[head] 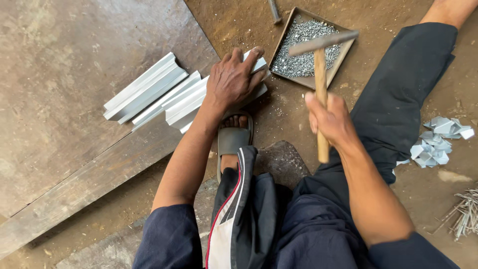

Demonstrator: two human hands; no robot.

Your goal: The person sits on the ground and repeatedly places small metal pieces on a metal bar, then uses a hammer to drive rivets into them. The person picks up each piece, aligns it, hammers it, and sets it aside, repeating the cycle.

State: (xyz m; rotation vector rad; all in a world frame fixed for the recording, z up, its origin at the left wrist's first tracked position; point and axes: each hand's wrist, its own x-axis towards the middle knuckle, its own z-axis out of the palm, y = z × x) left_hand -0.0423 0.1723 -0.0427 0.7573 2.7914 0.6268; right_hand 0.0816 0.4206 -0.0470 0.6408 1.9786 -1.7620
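My left hand [234, 79] rests palm-down on a bundle of grey metal profile strips [172, 97], fingers wrapped over their right end. My right hand [331, 119] grips the wooden handle of a hammer [321, 65], whose metal head hangs above a shallow rectangular tray of small nails [303, 47]. My sandalled foot [234, 139] sits just below the strips. A second bundle of strips [144, 87] lies to the left on a wooden board.
A large wooden board [74, 99] covers the left of the dirt floor. A pile of folded grey metal pieces [438, 142] lies at the right, with a bunch of long nails [463, 214] below it. A metal rod [274, 11] lies at the top.
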